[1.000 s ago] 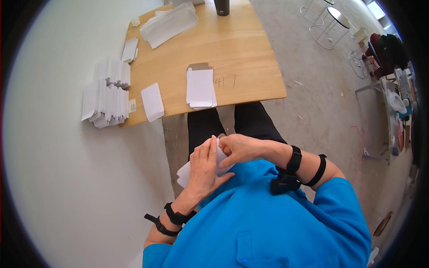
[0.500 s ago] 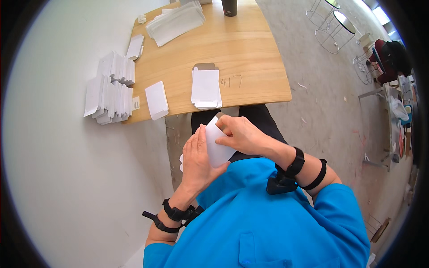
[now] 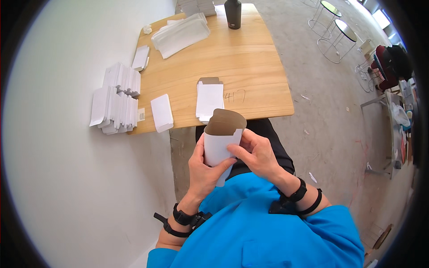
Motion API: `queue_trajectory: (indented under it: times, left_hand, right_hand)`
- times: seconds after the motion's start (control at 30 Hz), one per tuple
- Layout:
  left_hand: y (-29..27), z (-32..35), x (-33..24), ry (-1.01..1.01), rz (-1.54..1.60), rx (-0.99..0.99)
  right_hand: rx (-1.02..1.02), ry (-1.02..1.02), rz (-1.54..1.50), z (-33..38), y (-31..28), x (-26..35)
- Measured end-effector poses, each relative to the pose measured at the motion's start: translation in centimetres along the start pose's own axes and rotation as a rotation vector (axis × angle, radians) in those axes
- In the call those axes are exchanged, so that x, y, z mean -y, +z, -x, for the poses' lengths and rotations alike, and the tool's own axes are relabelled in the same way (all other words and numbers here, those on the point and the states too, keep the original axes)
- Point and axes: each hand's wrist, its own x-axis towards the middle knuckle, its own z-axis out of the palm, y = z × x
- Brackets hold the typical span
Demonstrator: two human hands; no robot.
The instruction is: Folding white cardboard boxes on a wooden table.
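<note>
Left hand (image 3: 201, 167): raised from the lower edge, wrist banded in black; fingers curled round the left side of the box (image 3: 219, 149), thumb lying across its near face. Right hand (image 3: 261, 156): reaching in from the lower right, likewise banded; thumb pressed on the near face, fingers bent behind the right edge, gripping. Box: white outside, brown-grey within, its upper end open and bowed round; held above the lap, at the table's near edge.

Table (image 3: 254, 62): pale wood, marked by hand in dark strokes. On it: flat cartons (image 3: 209, 100), piled near the front edge; a single carton (image 3: 161, 112), left of these; paper sheets (image 3: 181, 35), toward the back; a dark tumbler (image 3: 233, 15). Stacked cartons (image 3: 116, 107): white, at the left edge, beside the white wall (image 3: 62, 134).

Room: grey floor (image 3: 330, 138); two round stools (image 3: 345, 30), upper right; a cluttered side table, far right.
</note>
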Motion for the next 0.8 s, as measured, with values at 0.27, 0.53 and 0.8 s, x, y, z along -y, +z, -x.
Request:
queue_trajectory:
  times: [0.27, 0.53, 0.8]
  left_hand:
    - [-0.1, -0.7, 0.9, -0.098, 0.339, -0.108]
    - [-0.7, -1.0, 1.7, -0.159, 0.549, -0.117]
    - [0.4, 0.0, 1.8, -0.195, 0.437, -0.047]
  right_hand:
    - [-0.153, 0.001, 0.134, -1.2, -1.0, -0.8]
    - [0.19, 0.319, -0.089, 0.7, -3.1, -2.4]
    - [0.041, 0.173, -0.122, 0.1, -2.5, -3.1]
